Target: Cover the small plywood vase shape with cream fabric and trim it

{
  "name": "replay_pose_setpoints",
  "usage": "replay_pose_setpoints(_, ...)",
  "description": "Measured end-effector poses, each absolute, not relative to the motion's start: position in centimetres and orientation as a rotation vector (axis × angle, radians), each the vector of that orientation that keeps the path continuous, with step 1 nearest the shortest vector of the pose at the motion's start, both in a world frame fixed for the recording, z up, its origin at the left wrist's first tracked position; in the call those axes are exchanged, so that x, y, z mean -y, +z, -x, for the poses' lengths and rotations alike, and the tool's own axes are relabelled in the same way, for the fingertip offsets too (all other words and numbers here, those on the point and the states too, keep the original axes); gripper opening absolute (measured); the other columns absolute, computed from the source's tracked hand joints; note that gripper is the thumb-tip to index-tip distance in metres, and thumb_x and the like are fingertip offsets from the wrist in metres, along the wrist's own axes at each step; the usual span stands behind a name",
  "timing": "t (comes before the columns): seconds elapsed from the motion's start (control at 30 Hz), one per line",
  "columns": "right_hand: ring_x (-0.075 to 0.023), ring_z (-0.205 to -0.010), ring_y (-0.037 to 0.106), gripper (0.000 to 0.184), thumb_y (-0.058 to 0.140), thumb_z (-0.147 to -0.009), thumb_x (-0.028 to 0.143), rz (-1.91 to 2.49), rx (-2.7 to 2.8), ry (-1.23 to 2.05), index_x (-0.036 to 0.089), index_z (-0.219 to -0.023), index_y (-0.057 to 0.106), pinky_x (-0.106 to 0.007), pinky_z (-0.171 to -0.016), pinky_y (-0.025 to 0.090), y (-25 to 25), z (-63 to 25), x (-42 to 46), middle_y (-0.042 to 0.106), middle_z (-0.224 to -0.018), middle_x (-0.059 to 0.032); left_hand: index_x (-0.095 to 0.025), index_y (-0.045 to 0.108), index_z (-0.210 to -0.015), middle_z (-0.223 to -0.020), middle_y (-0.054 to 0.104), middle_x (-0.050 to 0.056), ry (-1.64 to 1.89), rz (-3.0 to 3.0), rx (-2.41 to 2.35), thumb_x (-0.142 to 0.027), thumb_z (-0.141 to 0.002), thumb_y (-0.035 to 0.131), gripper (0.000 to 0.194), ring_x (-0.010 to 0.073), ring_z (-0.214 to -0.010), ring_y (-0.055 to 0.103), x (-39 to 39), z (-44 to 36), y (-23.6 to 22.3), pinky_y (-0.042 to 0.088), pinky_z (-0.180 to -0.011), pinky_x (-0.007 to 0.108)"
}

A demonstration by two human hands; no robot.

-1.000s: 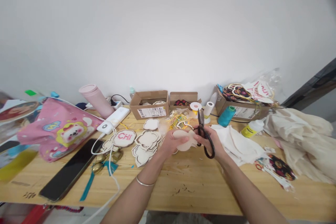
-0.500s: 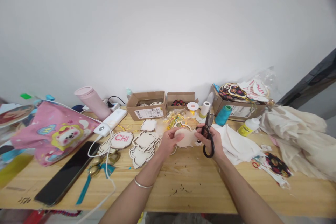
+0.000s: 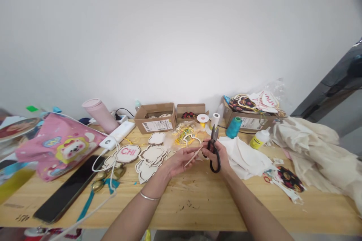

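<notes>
In the middle of the table, my left hand (image 3: 181, 160) is closed on a thin pale cut-out piece (image 3: 193, 156), which shows nearly edge-on. My right hand (image 3: 221, 155) grips black-handled scissors (image 3: 214, 136) with the blades pointing up and away from me. Its fingertips reach the far end of the pale piece; whether they pinch it I cannot tell. Left of my hands lies a pile of cloud-shaped wooden cut-outs (image 3: 149, 158). Beside them rests a plaque lettered CHI (image 3: 128, 153). Just beyond my hands are tangled yellow threads (image 3: 185, 134).
Cardboard boxes (image 3: 158, 124) line the wall. Right of my hands are a teal thread spool (image 3: 233, 127), white cloth (image 3: 246, 158), a yellow-labelled glue bottle (image 3: 259, 139) and cream fabric (image 3: 311, 158). Leftward are a phone (image 3: 69, 190), a power bank (image 3: 117, 135) with cable and a pink bag (image 3: 62, 145).
The pale piece has turned from face-on to nearly edge-on between my hands. The scissors stay in my right hand. The whole view has shifted slightly.
</notes>
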State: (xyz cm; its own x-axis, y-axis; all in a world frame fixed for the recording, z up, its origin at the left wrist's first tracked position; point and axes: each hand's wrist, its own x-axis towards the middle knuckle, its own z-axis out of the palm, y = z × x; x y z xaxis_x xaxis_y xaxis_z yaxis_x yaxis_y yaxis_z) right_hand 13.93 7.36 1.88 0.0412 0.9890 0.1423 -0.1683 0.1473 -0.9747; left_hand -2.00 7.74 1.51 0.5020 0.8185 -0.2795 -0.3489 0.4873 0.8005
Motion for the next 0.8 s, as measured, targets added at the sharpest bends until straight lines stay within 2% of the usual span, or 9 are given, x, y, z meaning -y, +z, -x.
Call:
replay_pose_setpoints(0.13,-0.0141,-0.06,0.054,0.038,0.067,-0.059,0.038,1.051,1.086,1.035,0.017,-0.086,0.051,-0.026,-0.053,0.044,1.3,-14.2,-8.1,0.057,-0.065,-0.0002,-0.011,0.066,-0.086,-0.083,0.067,0.007,1.076,-0.81,-0.804,-0.017,-0.054,0.075,0.034,0.0126,-0.069,0.06,-8.1,1.4,1.0,0.045,-0.066,0.022)
replay_pose_setpoints(0.27,-0.0108,-0.047,0.047,0.036,0.062,-0.064,0.042,1.07,1.098,0.997,0.017,-0.088,0.05,-0.024,-0.043,0.039,1.0,-14.2,-8.4,0.053,-0.058,0.0021,-0.013,0.064,-0.075,-0.073,0.067,0.002,1.21,-0.808,-0.876,-0.018,-0.052,0.076,0.026,0.0103,-0.063,0.059,-8.4,1.2,0.4,0.045,-0.063,0.022)
replay_pose_setpoints(0.5,-0.0137,-0.057,0.052,0.035,0.067,-0.056,0.031,1.018,1.223,1.038,0.018,-0.087,0.056,-0.027,-0.055,0.044,0.4,-13.2,-8.1,0.057,-0.064,0.0008,-0.009,0.065,-0.072,-0.067,0.067,0.006,1.247,-0.879,-0.936,-0.021,-0.046,0.078,0.032,0.0131,-0.058,0.059,-8.0,0.8,0.3,0.044,-0.06,0.025)
replay_pose_setpoints(0.8,-0.0144,-0.061,0.052,0.031,0.06,-0.062,0.026,0.993,1.276,1.096,0.016,-0.091,0.056,-0.028,-0.057,0.044,-0.2,-12.8,-8.1,0.056,-0.069,-0.0008,-0.007,0.065,-0.062,-0.053,0.062,0.007,1.256,-0.856,-0.93,-0.04,-0.057,0.071,0.034,0.013,-0.047,0.054,-7.5,0.5,1.2,0.04,-0.049,0.024)
